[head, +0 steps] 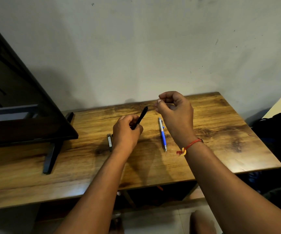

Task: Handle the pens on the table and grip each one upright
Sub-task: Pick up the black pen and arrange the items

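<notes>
Left hand (126, 130) mid-frame gripping slim black pen (140, 118) tilted up-right, right hand (175, 112) raised, fingertips pinched on something thin, blue-and-white pen (162, 135) flat on wooden table (220, 132)

A black pen (141, 117) stands tilted, its lower end inside a closed fist above the table. A blue-and-white pen (162, 133) lies flat on the wood, tip towards the near edge.

Both forearms are bare, without sleeves. A red thread bracelet (189, 146) with a yellow-and-red knot circles the right wrist.
</notes>
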